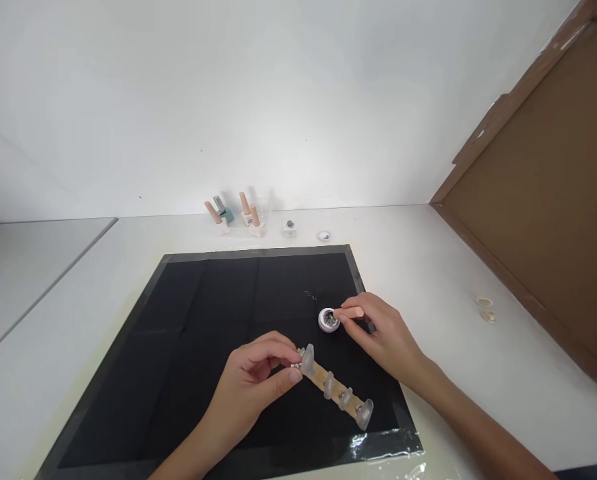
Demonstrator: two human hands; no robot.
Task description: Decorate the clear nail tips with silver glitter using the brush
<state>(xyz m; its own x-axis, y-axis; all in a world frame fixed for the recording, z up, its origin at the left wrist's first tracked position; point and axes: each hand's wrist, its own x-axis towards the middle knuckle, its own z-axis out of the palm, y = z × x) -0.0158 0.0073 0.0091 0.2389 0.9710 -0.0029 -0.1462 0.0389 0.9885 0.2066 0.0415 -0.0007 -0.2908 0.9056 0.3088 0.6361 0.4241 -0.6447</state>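
My left hand (pixel 263 373) pinches the upper left end of a nail display strip (pixel 336 387), a tan bar with several clear, pale false nails (pixel 345 399) on it. The strip slants down to the right above the black mat. In my right hand (pixel 378 330) is a nail polish brush with a peach cap (pixel 349 313), held between thumb and fingers. Its tip end is over a small round white jar (pixel 322 327) of silvery bits and cannot be made out clearly. The jar stands on the mat, just left of my right fingertips.
A black mat (pixel 218 320) is taped to the white table (pixel 453 267). Behind it stand several nail polish bottles (pixel 255 220), a small clear holder (pixel 289 230) and a white lid (pixel 324 236). Two small round items (pixel 486 309) lie right, near a brown cardboard panel (pixel 538 180).
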